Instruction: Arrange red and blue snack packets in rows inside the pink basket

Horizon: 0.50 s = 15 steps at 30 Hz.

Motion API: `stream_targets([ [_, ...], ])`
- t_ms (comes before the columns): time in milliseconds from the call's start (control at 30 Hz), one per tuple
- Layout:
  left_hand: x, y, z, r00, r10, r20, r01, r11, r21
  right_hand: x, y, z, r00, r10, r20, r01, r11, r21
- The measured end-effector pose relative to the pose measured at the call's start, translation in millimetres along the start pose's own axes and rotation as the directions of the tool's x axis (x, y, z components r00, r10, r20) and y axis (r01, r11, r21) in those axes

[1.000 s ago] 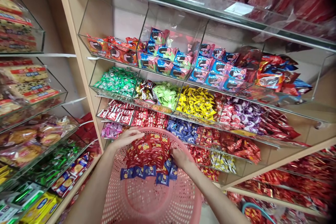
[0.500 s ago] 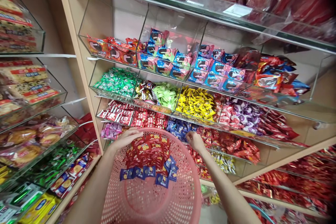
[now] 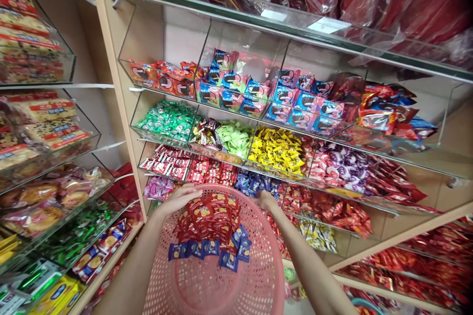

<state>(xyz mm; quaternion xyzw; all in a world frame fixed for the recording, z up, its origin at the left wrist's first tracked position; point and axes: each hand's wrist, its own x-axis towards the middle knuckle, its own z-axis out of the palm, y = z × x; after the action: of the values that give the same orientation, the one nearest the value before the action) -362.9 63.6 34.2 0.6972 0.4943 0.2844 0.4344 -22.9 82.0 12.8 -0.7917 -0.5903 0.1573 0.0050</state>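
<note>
A pink perforated plastic basket [image 3: 275,256] is tilted towards me. My left hand [image 3: 182,198] grips its far left rim, fingers laid over the edge. Inside, red candy packets with orange-slice prints [image 3: 210,216] are heaped at the far side, with several dark blue packets [image 3: 210,247] in front of them. Just past the far right rim, my right hand [image 3: 267,201] is at the bin of blue candy packets [image 3: 253,182]. Its fingers are curled, and their tips are partly hidden; whatever they hold does not show.
Clear-fronted shelf bins hold green candies [image 3: 168,120], yellow candies [image 3: 277,150] and purple-and-white candies [image 3: 343,162]. Wrapped cookies [image 3: 231,96] lie higher up. Side shelves carry packaged pastries [image 3: 51,120] at left. Glass bin edges and a wooden divider [image 3: 111,59] surround the reach area.
My right hand has shifted slightly left along the blue packets, closer to the basket rim. My left hand keeps its hold on the rim. The view has tilted up a little.
</note>
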Motion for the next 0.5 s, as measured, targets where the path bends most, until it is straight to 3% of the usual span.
stream_targets([
  [367, 0, 2, -0.7, 1.000, -0.030, -0.009, 0.030, 1.000, 0.004, -1, 16, 8, 0.994, -0.091, -0.057, 0.104, 0.950, 0.294],
  [433, 1, 2, -0.9, 1.000, -0.026, -0.014, 0.026, 1.000, 0.004, -6, 19, 3, 0.995, -0.089, -0.052, 0.103, 0.910, 0.402],
  [500, 1, 1, -1.3, 1.000, -0.016, -0.011, 0.016, 1.000, 0.014, -14, 21, -5, 0.995, -0.088, -0.043, 0.097, 0.803, 0.589],
])
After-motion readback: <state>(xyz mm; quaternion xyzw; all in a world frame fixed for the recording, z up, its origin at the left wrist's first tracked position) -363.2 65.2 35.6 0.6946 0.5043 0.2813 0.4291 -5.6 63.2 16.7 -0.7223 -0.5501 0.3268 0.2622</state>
